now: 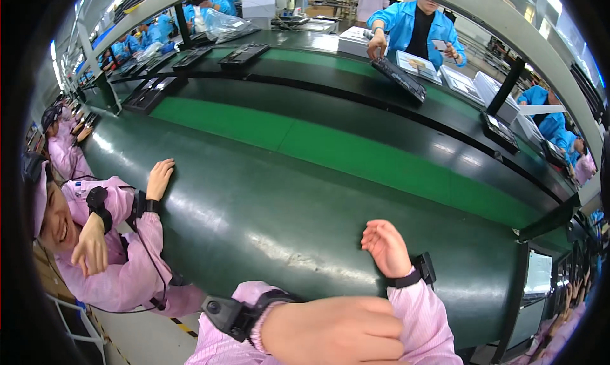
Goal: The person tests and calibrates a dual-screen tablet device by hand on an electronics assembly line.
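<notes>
My left hand (333,330) is close in front, back of the hand up, its fingers curled under. The fingertips are hidden, and no object shows in it. A black device (232,315) is strapped to that wrist, over a pink sleeve. Just beyond, my right hand (385,247) is raised over the dark green worktop (254,206), palm turned to the left. Its fingers are loosely bent and hold nothing. Another black device (424,268) sits on the right wrist. Neither hand is near a workpiece.
At left, a person in pink rests one hand (160,177) on the worktop. Across the conveyor (286,136), a person in blue tilts a black tray-like part (399,80). More black parts (244,55) lie along the line. A post (550,217) and a screen (539,273) stand at right.
</notes>
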`<state>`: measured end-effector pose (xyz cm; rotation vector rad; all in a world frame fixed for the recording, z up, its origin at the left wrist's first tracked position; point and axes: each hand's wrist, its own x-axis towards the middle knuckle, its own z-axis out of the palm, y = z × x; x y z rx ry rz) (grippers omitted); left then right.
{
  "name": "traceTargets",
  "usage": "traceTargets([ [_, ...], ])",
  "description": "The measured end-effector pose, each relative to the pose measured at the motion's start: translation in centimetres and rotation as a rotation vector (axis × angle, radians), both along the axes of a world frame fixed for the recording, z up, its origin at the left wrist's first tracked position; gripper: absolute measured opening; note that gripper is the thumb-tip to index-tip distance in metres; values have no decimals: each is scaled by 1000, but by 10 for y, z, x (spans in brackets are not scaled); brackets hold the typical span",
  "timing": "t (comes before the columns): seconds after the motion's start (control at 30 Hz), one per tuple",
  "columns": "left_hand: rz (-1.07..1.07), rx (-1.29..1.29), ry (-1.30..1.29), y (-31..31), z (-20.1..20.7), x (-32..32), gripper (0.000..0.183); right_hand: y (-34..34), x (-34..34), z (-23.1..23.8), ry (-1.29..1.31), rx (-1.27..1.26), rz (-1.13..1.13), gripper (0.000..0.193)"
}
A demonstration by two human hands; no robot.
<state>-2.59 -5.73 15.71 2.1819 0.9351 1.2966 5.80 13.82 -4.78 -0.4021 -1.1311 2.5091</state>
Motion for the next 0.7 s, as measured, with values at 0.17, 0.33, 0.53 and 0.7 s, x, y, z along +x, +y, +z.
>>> traceTargets([
  [0.17, 1, 60, 19, -1, 2, 2, 17, -7, 30, 9, -25, -34, 41, 21],
  [0.33, 212, 242, 16, -7, -7, 3, 13, -8, 18, 17, -81, 34, 49, 21],
  [0.53, 335, 377, 181, -18, -4, -4, 15, -7, 8, 17, -74, 48, 75, 20],
  [0.7, 428, 531, 236, -25, -4, -4, 13, -9, 6, 20, -65, 64, 89, 21],
])
